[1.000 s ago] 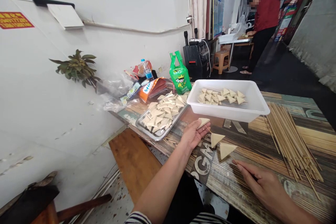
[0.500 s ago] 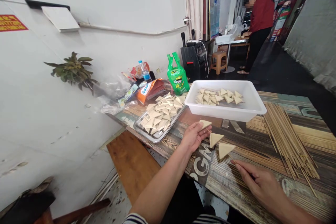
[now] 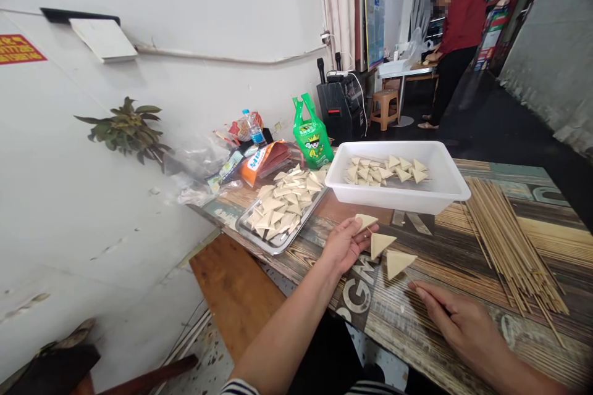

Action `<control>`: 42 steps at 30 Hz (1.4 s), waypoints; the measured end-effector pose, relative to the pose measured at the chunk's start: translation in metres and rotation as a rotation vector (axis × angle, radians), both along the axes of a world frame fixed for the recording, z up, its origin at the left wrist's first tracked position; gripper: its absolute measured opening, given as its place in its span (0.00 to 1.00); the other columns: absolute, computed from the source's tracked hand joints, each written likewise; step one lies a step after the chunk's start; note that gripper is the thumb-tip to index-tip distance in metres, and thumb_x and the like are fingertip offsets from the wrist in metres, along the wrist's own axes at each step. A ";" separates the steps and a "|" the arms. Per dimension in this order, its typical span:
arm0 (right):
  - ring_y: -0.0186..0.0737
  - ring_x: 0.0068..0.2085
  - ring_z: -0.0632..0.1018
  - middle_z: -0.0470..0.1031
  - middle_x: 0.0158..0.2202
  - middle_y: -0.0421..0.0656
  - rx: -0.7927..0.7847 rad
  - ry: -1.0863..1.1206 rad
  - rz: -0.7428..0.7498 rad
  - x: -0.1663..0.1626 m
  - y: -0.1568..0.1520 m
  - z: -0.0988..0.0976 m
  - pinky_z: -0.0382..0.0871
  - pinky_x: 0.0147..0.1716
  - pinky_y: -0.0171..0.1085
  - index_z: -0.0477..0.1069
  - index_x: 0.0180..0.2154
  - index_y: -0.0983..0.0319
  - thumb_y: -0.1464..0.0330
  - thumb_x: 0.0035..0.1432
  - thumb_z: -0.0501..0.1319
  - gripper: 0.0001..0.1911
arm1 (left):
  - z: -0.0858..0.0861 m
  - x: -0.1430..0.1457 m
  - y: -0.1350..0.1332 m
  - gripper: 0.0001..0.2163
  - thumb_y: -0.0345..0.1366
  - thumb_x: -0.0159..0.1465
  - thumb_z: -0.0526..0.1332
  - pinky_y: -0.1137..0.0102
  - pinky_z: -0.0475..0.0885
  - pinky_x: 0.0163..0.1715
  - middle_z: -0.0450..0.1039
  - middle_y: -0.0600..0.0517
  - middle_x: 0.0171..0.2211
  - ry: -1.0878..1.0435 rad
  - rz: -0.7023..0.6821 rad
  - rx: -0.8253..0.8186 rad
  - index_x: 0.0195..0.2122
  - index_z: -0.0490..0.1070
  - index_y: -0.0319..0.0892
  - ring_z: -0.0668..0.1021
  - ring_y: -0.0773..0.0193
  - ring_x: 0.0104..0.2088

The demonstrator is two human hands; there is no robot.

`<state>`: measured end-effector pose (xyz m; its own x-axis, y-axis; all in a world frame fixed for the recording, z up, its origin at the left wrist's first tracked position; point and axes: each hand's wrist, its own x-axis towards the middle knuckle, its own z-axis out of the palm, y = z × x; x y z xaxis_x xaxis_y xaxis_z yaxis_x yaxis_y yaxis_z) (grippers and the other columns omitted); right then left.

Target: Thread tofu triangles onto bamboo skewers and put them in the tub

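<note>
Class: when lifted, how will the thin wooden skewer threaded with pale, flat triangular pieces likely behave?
The thin wooden skewer looks straight, so probably stiff. The pale, flat triangular pieces look thin, so are likely light. Threaded on a single skewer, each may swivel around it.

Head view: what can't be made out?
All in the head view:
Skewer: near end hidden by the right hand.
Metal tray: floor mostly under piled triangles.
Wall sign: cut off by the left edge.
Bottle: lettering too small.
</note>
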<state>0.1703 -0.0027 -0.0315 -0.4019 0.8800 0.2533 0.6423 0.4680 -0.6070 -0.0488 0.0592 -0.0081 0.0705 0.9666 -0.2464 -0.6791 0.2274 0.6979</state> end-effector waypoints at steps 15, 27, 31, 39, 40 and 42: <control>0.40 0.38 0.78 0.78 0.38 0.40 -0.024 0.023 0.007 -0.006 0.003 0.003 0.73 0.37 0.36 0.73 0.40 0.58 0.62 0.59 0.50 0.16 | -0.003 0.001 -0.001 0.09 0.35 0.55 0.62 0.66 0.72 0.37 0.74 0.43 0.36 0.018 -0.059 0.049 0.34 0.66 0.37 0.76 0.59 0.39; 0.40 0.37 0.78 0.78 0.37 0.42 -0.007 0.147 -0.025 -0.011 -0.001 0.006 0.73 0.35 0.34 0.74 0.38 0.59 0.63 0.59 0.50 0.16 | 0.010 0.006 -0.008 0.17 0.47 0.54 0.59 0.66 0.71 0.37 0.75 0.46 0.33 0.290 0.204 0.138 0.36 0.69 0.37 0.77 0.60 0.35; 0.36 0.28 0.77 0.77 0.30 0.41 0.108 0.163 0.002 0.005 -0.003 0.023 0.72 0.28 0.31 0.72 0.39 0.59 0.65 0.58 0.51 0.13 | 0.000 0.004 -0.005 0.16 0.44 0.56 0.58 0.66 0.70 0.38 0.75 0.46 0.33 0.579 0.407 0.326 0.40 0.68 0.37 0.77 0.62 0.33; 0.30 0.14 0.65 0.66 0.14 0.37 -0.063 0.296 -0.081 0.020 0.066 0.127 0.57 0.13 0.28 0.69 0.19 0.58 0.68 0.50 0.58 0.09 | -0.015 0.008 -0.003 0.15 0.39 0.59 0.56 0.67 0.69 0.42 0.74 0.45 0.37 0.884 0.333 0.477 0.45 0.64 0.38 0.76 0.63 0.39; 0.28 0.13 0.63 0.65 0.13 0.36 -0.155 0.405 -0.141 0.016 0.078 0.138 0.55 0.12 0.27 0.68 0.18 0.59 0.71 0.50 0.58 0.10 | -0.015 0.008 -0.003 0.15 0.39 0.59 0.56 0.67 0.69 0.42 0.74 0.45 0.37 0.909 0.329 0.481 0.45 0.65 0.38 0.76 0.63 0.38; 0.24 0.11 0.57 0.60 0.11 0.34 -0.476 0.697 -0.261 0.006 0.096 0.155 0.49 0.09 0.25 0.66 0.18 0.62 0.76 0.52 0.55 0.13 | -0.016 0.008 -0.003 0.15 0.38 0.58 0.56 0.68 0.70 0.41 0.74 0.46 0.37 0.956 0.320 0.485 0.45 0.65 0.38 0.76 0.64 0.38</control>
